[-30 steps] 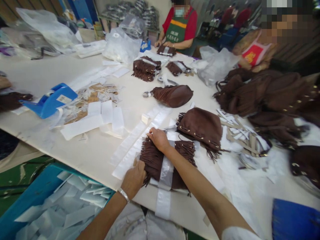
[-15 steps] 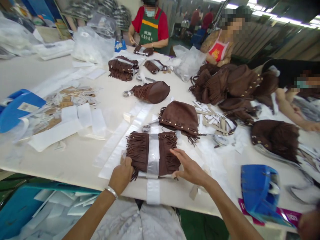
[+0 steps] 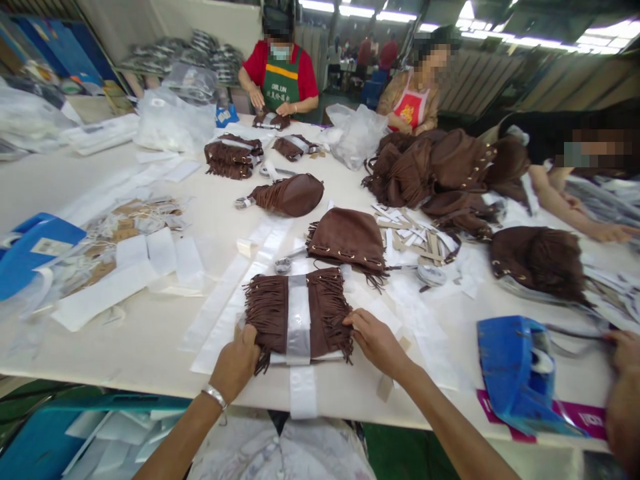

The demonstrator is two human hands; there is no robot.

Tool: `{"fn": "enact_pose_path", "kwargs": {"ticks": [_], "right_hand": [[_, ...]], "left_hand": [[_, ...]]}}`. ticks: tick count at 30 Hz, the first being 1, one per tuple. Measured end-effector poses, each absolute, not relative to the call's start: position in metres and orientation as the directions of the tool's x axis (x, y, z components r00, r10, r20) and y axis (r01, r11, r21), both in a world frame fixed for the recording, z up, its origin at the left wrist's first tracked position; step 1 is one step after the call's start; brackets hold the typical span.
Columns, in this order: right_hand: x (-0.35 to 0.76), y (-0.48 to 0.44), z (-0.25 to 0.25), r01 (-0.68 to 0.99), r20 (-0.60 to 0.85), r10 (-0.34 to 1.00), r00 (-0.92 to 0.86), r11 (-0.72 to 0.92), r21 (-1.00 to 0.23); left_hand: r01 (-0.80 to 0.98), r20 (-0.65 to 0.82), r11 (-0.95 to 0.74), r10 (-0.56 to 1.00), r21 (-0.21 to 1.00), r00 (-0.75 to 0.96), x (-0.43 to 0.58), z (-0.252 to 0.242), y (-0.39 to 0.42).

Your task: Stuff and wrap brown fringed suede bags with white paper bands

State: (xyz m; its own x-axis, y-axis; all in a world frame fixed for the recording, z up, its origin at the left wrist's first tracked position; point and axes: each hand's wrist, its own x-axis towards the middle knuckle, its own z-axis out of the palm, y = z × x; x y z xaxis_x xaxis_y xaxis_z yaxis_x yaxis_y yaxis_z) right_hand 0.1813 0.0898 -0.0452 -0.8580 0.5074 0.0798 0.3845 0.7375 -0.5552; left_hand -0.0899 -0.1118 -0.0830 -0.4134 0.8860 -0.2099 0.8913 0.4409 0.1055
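Note:
A folded brown fringed bag lies near the table's front edge, a pale band around its middle. My left hand is closed at the bag's left lower corner, pinching the fringe or something beside it that I cannot make out. At the right side, my right hand has its fingers pressed together on the fringe. A white strip sticks out below the bag and hangs over the edge. Just behind lies another brown bag with metal eyelets.
Blue tape dispensers stand at left and right. Brown bags are heaped at the back right. Paper strips and tags lie at left. A teal bin is below the edge. Several people work around the table.
My right hand has closed its fingers on the bag's right fringe, where they were spread before. My left hand stays at the left corner. The view has shifted slightly.

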Motion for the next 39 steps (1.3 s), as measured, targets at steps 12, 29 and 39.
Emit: {"fn": "enact_pose_path", "kwargs": {"ticks": [12, 29, 39], "right_hand": [[0.18, 0.059, -0.086, 0.51, 0.298, 0.593, -0.748, 0.801, -0.314], [0.177, 0.058, -0.094, 0.461, 0.359, 0.532, -0.767, 0.846, -0.268], [0.179, 0.065, -0.086, 0.452, 0.267, 0.504, -0.821, 0.861, -0.235]], "left_hand": [[0.893, -0.178, 0.432, 0.895, 0.124, -0.408, -0.088, -0.082, -0.114], [0.861, -0.136, 0.488, 0.871, 0.142, -0.472, -0.071, -0.067, -0.13], [0.77, -0.097, 0.614, 0.789, 0.173, -0.607, -0.072, -0.077, -0.123]]}}
